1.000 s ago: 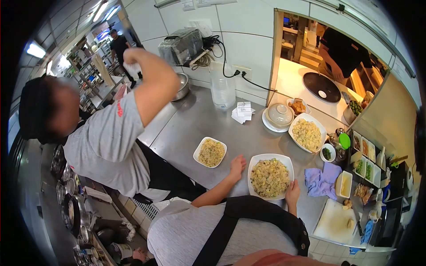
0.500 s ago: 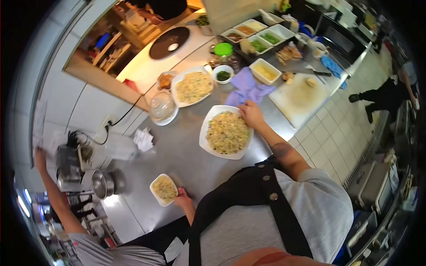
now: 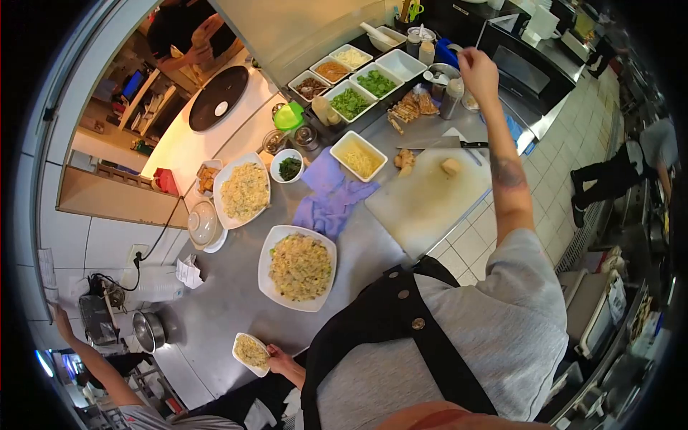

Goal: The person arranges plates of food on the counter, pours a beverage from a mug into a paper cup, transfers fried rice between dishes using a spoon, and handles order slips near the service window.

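The left hand (image 3: 284,364) is partly curled, its fingers gripping the edge of a small, squarish white bowl (image 3: 254,371) of fried rice above the steel table (image 3: 218,308). The right hand (image 3: 478,68), fingers drawn together, is raised near a round metal container (image 3: 446,70); whether it grips anything I cannot tell. Half a second ago it was on the rim of the large, squarish white bowl (image 3: 313,305), now untouched beside the crumpled purple cloth (image 3: 333,204). Print on the white paper slips (image 3: 188,271) is too small to read.
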The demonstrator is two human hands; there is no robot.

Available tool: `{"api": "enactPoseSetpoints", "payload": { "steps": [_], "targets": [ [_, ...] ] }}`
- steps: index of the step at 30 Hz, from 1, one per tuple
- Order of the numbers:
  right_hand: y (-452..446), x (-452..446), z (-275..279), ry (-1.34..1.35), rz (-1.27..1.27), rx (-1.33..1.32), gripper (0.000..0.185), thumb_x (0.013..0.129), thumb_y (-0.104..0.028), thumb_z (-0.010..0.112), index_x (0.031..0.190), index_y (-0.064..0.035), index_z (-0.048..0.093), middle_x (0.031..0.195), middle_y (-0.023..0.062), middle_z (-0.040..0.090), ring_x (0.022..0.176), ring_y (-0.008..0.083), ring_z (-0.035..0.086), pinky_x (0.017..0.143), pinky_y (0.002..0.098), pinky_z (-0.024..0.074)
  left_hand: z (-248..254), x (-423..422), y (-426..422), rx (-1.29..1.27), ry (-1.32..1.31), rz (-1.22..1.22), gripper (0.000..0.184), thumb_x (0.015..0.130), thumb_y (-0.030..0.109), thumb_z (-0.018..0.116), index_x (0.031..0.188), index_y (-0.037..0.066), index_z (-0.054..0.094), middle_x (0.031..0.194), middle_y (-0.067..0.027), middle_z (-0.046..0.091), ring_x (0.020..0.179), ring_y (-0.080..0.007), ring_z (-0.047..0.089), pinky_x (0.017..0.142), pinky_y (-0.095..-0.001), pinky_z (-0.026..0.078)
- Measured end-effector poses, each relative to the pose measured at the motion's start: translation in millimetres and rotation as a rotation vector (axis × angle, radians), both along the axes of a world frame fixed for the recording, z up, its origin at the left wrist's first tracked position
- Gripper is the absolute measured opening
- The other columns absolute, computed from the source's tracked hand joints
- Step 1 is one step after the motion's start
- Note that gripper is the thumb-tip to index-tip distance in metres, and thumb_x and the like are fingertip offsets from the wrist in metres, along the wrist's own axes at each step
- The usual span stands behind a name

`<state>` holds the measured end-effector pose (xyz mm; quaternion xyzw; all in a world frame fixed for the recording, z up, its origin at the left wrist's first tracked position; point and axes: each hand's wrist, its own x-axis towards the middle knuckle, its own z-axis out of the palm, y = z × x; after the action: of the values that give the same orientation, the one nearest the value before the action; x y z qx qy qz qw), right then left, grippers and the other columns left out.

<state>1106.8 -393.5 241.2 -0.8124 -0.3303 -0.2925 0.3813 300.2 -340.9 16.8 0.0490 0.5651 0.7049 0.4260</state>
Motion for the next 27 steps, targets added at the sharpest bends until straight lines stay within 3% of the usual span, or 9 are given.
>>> {"api": "enactPoseSetpoints", "payload": {
  "steps": [5,6,8,12,15,17,18,22,27],
  "targets": [
    [85,108,-20,0.255,0.237,-1.000,0.034,0.070,-0.026,0.071,0.090,-0.0003,0.067,0.090,0.0178,0.067,0.081,0.0321,0.065,0.072,0.0387,0.0525,-71,-23,-29,0.007,-0.121,-0.053,0.031,0.092,0.016,0.038,0.112,-0.006,0.047,0.082,-0.0152,0.056,0.079,-0.0268,0.057,0.083,-0.0398,0.052],
    [91,75,6,0.453,0.314,-1.159,0.040,0.066,-0.029,0.074,0.093,0.0000,0.068,0.093,0.0178,0.067,0.083,0.0318,0.065,0.072,0.0399,0.0527,-3,59,-47,-0.053,-0.065,0.023,0.025,0.090,0.007,0.032,0.096,-0.012,0.047,0.075,-0.0150,0.053,0.069,-0.0234,0.054,0.082,-0.0364,0.052],
    [128,94,-45,0.341,0.252,-1.209,0.051,0.057,-0.034,0.081,0.094,-0.0004,0.068,0.095,0.0164,0.067,0.088,0.0278,0.065,0.071,0.0415,0.0535,9,93,-56,-0.098,0.024,0.047,0.030,0.091,0.010,0.032,0.103,-0.014,0.046,0.082,-0.0171,0.056,0.073,-0.0249,0.057,0.083,-0.0375,0.052],
    [148,112,-109,0.245,0.033,-1.080,0.032,0.078,-0.026,0.061,0.094,0.0008,0.068,0.101,0.0172,0.065,0.094,0.0310,0.064,0.076,0.0438,0.0520,-56,64,-55,0.019,-0.049,-0.038,0.034,0.090,0.008,0.037,0.118,-0.010,0.045,0.101,-0.0198,0.058,0.082,-0.0313,0.059,0.085,-0.0421,0.051],
    [149,121,-87,-0.287,0.213,-1.362,0.030,0.082,-0.013,0.045,0.095,0.0004,0.068,0.102,0.0172,0.065,0.095,0.0308,0.064,0.073,0.0496,0.0510,-82,30,-64,-0.438,1.303,-0.715,0.034,0.089,0.006,0.038,0.119,-0.007,0.047,0.107,-0.0188,0.056,0.085,-0.0327,0.059,0.086,-0.0448,0.050],
    [153,128,-59,0.031,0.112,-1.086,0.027,0.078,-0.014,0.050,0.095,-0.0068,0.070,0.097,0.0123,0.068,0.087,0.0314,0.065,0.067,0.0475,0.0521,-65,60,-52,-0.283,0.638,-0.373,0.034,0.087,0.005,0.037,0.118,-0.008,0.047,0.105,-0.0182,0.056,0.085,-0.0321,0.059,0.085,-0.0441,0.051],
    [143,120,-30,-0.162,0.168,-1.155,0.027,0.077,-0.014,0.051,0.096,-0.0069,0.070,0.097,0.0115,0.068,0.086,0.0313,0.066,0.064,0.0485,0.0521,-32,93,-45,-0.109,-0.038,-0.025,0.034,0.087,0.004,0.036,0.117,-0.008,0.047,0.103,-0.0181,0.056,0.084,-0.0316,0.059,0.084,-0.0431,0.051],
    [136,95,53,0.210,0.032,-1.239,0.023,0.075,-0.010,0.051,0.088,0.0007,0.067,0.079,0.0160,0.068,0.062,0.0271,0.067,0.059,0.0368,0.0537,-21,106,-41,-0.177,0.000,-0.022,0.031,0.086,0.004,0.035,0.112,-0.008,0.048,0.096,-0.0172,0.057,0.079,-0.0272,0.059,0.080,-0.0399,0.053],
    [116,125,13,0.234,0.086,-1.155,0.029,0.079,-0.017,0.047,0.086,0.0040,0.066,0.079,0.0188,0.067,0.061,0.0285,0.067,0.060,0.0398,0.0533,-22,98,-25,-0.174,0.045,-0.113,0.030,0.087,0.004,0.035,0.114,-0.002,0.047,0.098,-0.0137,0.057,0.074,-0.0243,0.060,0.078,-0.0394,0.054]
  ]
}}
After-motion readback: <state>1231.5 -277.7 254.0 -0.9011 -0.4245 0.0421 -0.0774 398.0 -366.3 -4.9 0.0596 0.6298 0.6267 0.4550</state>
